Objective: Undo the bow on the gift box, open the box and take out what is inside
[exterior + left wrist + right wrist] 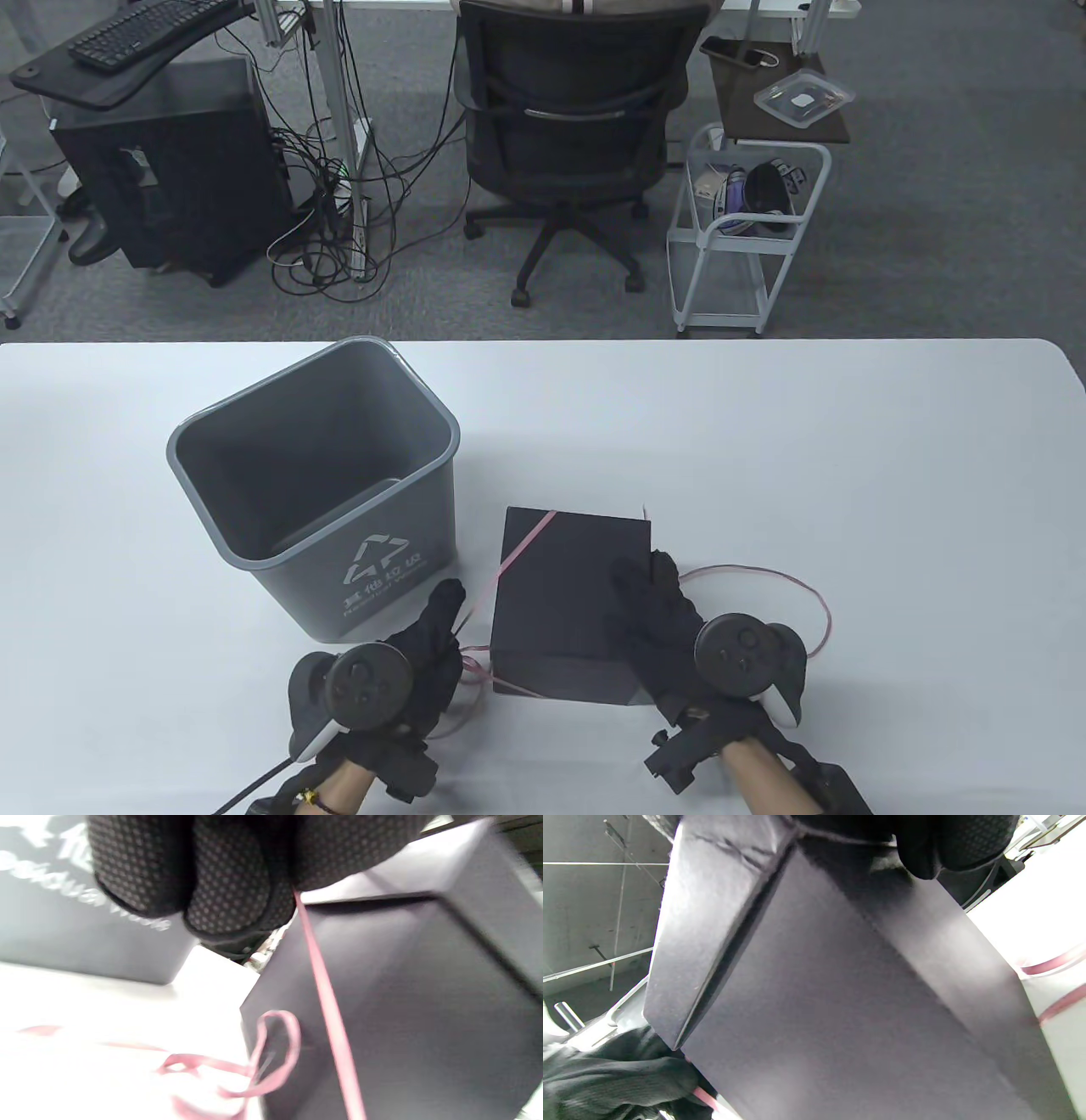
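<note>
The black gift box [564,594] lies on the white table in front of me, its lid on. A thin pink ribbon [528,542] still crosses the lid's far left corner, and its loose end [768,581] trails over the table on the right. My left hand [448,609] is beside the box's left side and pinches the ribbon [328,1014] between its fingertips [237,899], pulling it taut. My right hand [646,579] holds the box's near right corner, fingers over the lid. In the right wrist view the box [840,1005] fills the frame under the fingers [946,844].
A grey waste bin [314,475] stands on the table just left of the box, close to my left hand. Slack ribbon loops [254,1069] lie on the table by the box's near left corner. An office chair [577,127] and a wire cart [747,229] stand beyond the table.
</note>
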